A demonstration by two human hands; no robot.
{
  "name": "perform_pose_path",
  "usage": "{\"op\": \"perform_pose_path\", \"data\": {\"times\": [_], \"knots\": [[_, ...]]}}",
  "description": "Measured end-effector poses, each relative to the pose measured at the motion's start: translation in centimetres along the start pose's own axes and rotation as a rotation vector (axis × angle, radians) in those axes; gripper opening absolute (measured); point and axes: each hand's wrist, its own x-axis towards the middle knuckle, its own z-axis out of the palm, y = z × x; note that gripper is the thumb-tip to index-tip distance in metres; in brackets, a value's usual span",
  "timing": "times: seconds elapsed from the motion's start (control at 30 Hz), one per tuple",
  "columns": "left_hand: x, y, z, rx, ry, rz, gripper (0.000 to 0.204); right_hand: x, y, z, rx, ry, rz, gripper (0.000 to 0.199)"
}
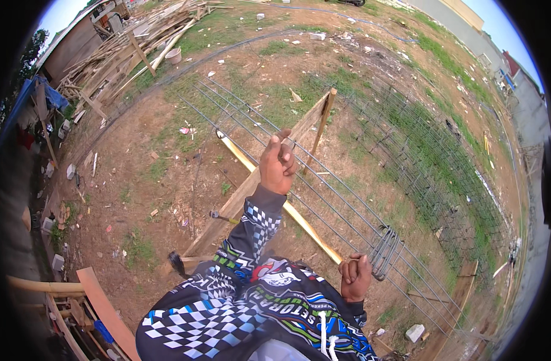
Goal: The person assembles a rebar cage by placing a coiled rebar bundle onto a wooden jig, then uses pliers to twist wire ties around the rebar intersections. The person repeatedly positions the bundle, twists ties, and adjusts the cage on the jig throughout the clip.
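Left hand [278, 165] clenched on long grey steel bars [323, 180], far end. Right hand [355, 277] gripping them near, beside stacked grey wire stirrups [386, 251]. Long axis running far-left to near-right.

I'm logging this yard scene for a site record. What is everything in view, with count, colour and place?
steel rods: several, grey, long and parallel, running across the middle
wire rings: one bunch, grey, around the rods by the right hand
wooden plank: one, brown, slanting under the rods
upright stake: one, brown, at the plank's far end
wire mesh: one stretch, grey, on the grass at right
hammer: one, dark head, on the dirt left of the plank
timber pile: one, pale, top left
bucket: one, pale, by the pile
left hand: raised at the rods
right hand: closed on a rod
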Motion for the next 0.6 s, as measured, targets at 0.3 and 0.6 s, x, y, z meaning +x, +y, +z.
{"op": "perform_pose_path", "data": {"times": [0.3, 0.6], "knots": [[1.5, 2.4, -1.4, -0.045, -0.034, -0.004, 0.037, 0.7, -0.4, 0.4, -0.299, -0.065, 0.18, 0.032], [3.1, 1.8, -2.9, -0.005, 0.084, 0.139, 0.02, -0.7, -2.1, -0.5, -0.184, -0.277, 0.047, 0.035]]}}
